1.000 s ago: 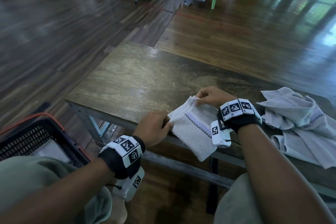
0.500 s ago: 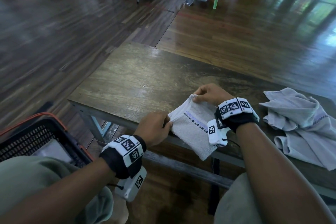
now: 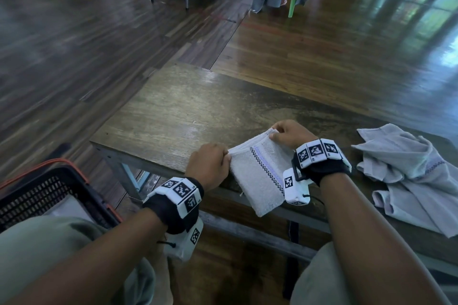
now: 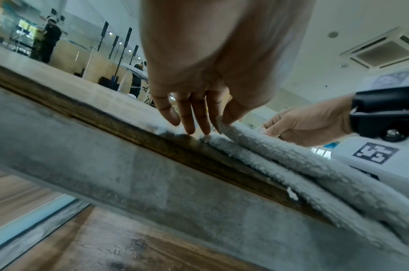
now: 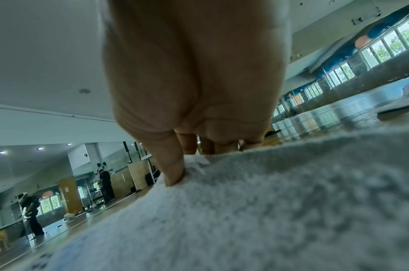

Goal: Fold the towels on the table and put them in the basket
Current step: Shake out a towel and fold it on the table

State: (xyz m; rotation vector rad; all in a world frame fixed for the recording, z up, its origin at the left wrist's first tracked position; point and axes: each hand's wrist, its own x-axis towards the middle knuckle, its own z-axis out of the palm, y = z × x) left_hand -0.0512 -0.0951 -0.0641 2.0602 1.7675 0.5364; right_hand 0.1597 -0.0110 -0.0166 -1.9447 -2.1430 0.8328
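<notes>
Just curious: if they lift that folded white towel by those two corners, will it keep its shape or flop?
Probably flop: the folded towel already droops over the table edge. Its layers gape near the left hand, so they may separate. Thick terry suggests little slipping from the right hand.

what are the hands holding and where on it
Both hold the folded towel: left hand pinches its near-left corner, right hand its far corner.

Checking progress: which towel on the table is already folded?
The white towel with the checkered stripe, pinched by both hands at the table's near edge; the grey towels on the right lie crumpled.
</notes>
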